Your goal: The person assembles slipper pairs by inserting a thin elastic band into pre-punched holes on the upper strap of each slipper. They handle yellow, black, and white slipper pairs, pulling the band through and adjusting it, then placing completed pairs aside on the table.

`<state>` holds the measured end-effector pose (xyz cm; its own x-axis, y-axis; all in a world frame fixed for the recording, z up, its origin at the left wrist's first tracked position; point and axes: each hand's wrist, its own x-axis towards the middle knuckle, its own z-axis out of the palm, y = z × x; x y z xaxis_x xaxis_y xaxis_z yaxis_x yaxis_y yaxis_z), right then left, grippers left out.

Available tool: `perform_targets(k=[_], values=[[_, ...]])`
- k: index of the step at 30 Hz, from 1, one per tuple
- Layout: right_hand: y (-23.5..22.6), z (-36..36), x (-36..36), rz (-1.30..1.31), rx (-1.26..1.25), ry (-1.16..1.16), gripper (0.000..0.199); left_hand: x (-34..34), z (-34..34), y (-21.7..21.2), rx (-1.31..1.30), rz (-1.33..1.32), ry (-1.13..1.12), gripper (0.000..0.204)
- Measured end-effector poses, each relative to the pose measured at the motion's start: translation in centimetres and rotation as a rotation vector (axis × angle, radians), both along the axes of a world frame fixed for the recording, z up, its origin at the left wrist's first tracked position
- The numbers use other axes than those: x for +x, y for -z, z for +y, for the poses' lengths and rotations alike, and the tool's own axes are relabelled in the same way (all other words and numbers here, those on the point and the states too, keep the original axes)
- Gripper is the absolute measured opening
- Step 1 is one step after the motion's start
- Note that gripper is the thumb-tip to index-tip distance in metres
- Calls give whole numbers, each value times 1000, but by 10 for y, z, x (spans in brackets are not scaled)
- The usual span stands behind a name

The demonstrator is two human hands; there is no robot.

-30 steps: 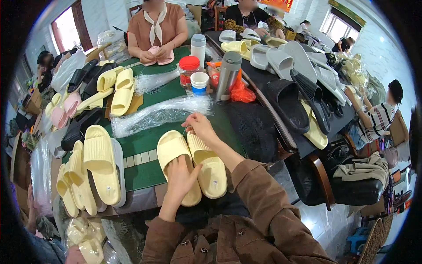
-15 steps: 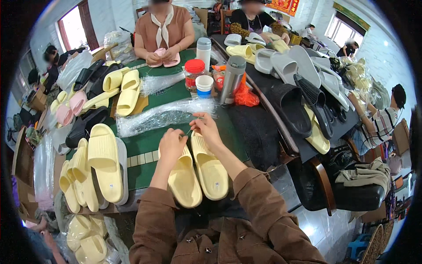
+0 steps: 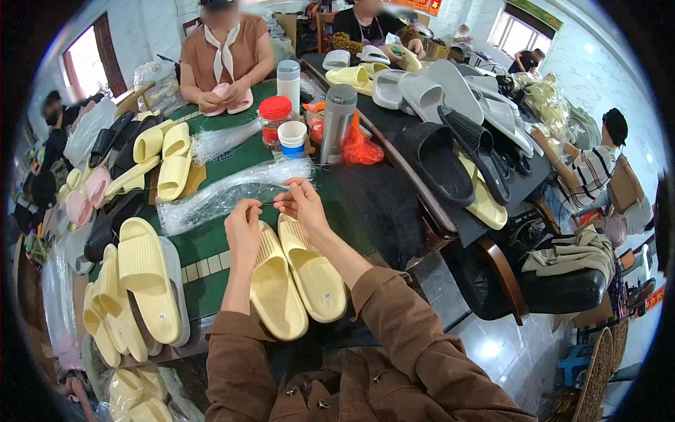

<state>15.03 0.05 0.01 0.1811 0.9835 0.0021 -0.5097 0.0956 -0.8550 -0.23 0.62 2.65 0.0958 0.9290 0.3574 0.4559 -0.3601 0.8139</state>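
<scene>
A pair of pale yellow ridged slippers, the left slipper and the right slipper, lies side by side at the table's near edge, toes pointing away from me. Over their toe ends, my left hand is closed in a pinch. My right hand, also pinching, is a short way to its right. A thin strand seems to run between the fingertips, too fine to see clearly. Just beyond the hands, a bundle of clear plastic strands lies on the green table mat.
More yellow slippers lean at the left. Past the bundle stand a red-lidded jar, paper cup and steel flask. A dark table at right bears grey and black slides. Across from me, a person holds pink slippers.
The view has swung right, so the scene sits further left. My left hand has drawn away from the right one, widening the gap between the fingertips and showing more of the left slipper's strap.
</scene>
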Motion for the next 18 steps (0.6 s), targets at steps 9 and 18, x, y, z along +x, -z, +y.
perform_targets(k=[9,18], values=[[13,10,10,233,61,63,20,4,0,27,306,156,-87,43],[7,3,-2,381,216,217,15,1,-5,37,294,126,-196,44]])
